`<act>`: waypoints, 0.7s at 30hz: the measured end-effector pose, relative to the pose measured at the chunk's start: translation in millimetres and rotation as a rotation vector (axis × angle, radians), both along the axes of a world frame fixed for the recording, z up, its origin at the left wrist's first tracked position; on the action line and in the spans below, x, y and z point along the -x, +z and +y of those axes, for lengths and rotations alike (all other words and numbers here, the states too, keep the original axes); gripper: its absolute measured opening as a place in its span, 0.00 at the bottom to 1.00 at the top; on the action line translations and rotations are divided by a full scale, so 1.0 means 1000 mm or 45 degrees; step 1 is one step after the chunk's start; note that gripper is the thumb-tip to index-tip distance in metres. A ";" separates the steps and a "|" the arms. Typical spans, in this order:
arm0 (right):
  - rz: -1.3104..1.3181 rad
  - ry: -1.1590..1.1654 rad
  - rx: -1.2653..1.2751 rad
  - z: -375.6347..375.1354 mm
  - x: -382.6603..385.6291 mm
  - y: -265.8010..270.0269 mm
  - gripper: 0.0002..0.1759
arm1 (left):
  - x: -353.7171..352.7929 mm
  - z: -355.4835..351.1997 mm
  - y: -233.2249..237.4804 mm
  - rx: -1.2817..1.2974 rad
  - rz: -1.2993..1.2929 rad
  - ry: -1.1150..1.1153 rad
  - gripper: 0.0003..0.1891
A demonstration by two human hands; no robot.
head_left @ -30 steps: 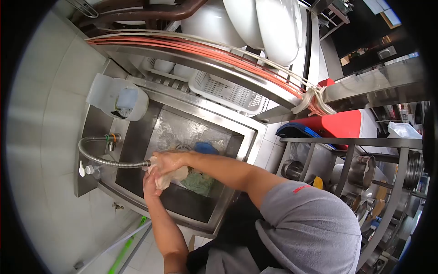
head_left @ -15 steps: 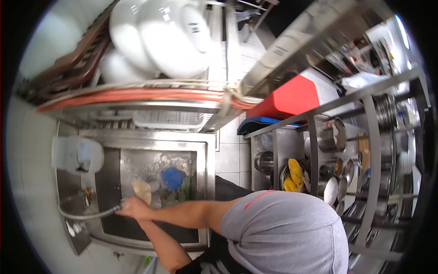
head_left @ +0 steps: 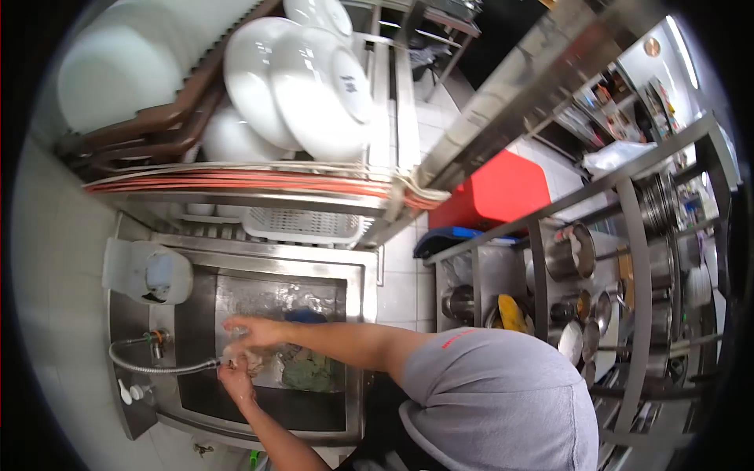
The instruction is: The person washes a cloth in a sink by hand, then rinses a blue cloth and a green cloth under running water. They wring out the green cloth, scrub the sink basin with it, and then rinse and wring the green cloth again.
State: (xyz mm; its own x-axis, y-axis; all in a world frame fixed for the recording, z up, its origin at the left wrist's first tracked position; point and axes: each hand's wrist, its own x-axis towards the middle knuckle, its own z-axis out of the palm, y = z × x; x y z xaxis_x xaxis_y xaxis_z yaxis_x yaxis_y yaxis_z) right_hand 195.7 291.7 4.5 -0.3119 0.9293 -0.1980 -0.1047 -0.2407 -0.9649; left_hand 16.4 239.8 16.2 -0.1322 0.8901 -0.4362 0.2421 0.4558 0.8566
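Observation:
My left hand (head_left: 236, 380) is closed at the free end of a flexible metal hose (head_left: 169, 370) over a steel sink (head_left: 357, 271). Just above it in the view, my right hand (head_left: 255, 333) has its fingers stretched out to the left. Between the two hands hangs a beige piece, cloth-like (head_left: 253, 363), partly covered by the fingers. A wet green cloth (head_left: 308, 374) lies in the basin beside my right forearm. A blue cloth (head_left: 306, 315) shows behind that forearm, which covers part of it. Water glistens on the basin floor.
A white plastic container (head_left: 169, 275) stands at the sink's left ledge, near the tap (head_left: 157, 341). White plates (head_left: 322, 94) stand on the rack above. A white basket (head_left: 302, 225) sits below them. On the right, a metal shelf (head_left: 542, 259) holds pots, with a red box (head_left: 503, 188) behind.
My hands have moved apart, the right one shifting up and opening. The hose end now meets my left hand. More of the green cloth shows, and less of the blue one.

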 end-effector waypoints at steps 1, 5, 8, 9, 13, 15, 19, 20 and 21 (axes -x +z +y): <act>-0.038 0.242 -0.168 -0.011 -0.001 0.003 0.41 | -0.009 0.000 -0.002 -0.132 -0.190 0.223 0.08; -0.226 0.557 -0.364 -0.017 0.019 0.013 0.47 | 0.006 -0.002 -0.009 -0.159 -0.436 0.394 0.08; -0.701 0.784 -0.358 0.002 0.041 -0.010 0.42 | 0.016 -0.013 -0.007 -0.280 -0.724 0.405 0.10; -0.695 0.800 -0.379 0.001 0.051 -0.025 0.42 | 0.014 -0.020 0.010 -0.328 -0.937 0.548 0.11; -1.123 0.959 -0.555 0.012 0.077 -0.041 0.19 | 0.053 -0.045 0.005 -0.166 -0.397 0.458 0.17; -1.129 1.038 -0.373 0.018 0.079 -0.040 0.17 | 0.063 -0.043 0.014 0.519 0.600 -0.045 0.31; -1.104 1.577 -0.872 0.030 0.075 0.034 0.20 | 0.062 -0.056 -0.052 -0.221 0.695 -0.225 0.51; -0.943 1.517 -0.883 0.028 0.073 0.032 0.25 | 0.054 -0.047 -0.051 -0.220 0.348 -0.216 0.49; -0.772 1.589 -0.810 0.030 0.086 0.007 0.30 | 0.046 -0.043 -0.050 -0.264 0.371 -0.392 0.42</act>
